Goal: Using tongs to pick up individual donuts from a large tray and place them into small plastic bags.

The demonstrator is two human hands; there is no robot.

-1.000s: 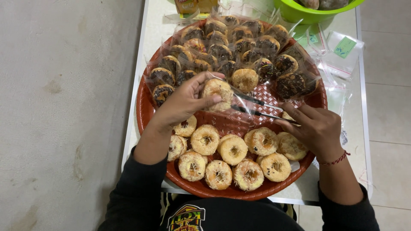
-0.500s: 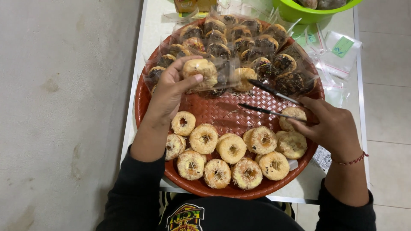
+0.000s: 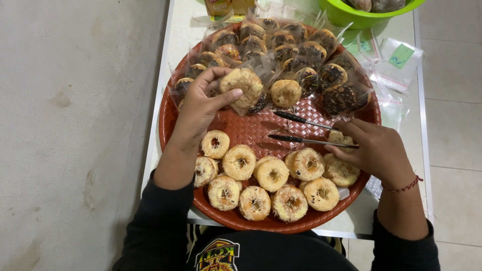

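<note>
A grey concrete floor (image 3: 75,125) lies left of a narrow white table (image 3: 175,30) that carries a round red woven tray (image 3: 241,128). The left hand (image 3: 201,103) pinches a bagged doughnut (image 3: 243,88) at the edge of the wrapped pile (image 3: 286,50) crowding the tray's far half. Ten bare doughnuts (image 3: 271,173) fill the near half, packed touching one another. The right hand (image 3: 374,148) is closed on dark tongs (image 3: 301,130), their two arms spread apart over bare tray. Beyond, a green bowl (image 3: 351,15) and loose clear bags (image 3: 396,60) sit at the table's far right.
</note>
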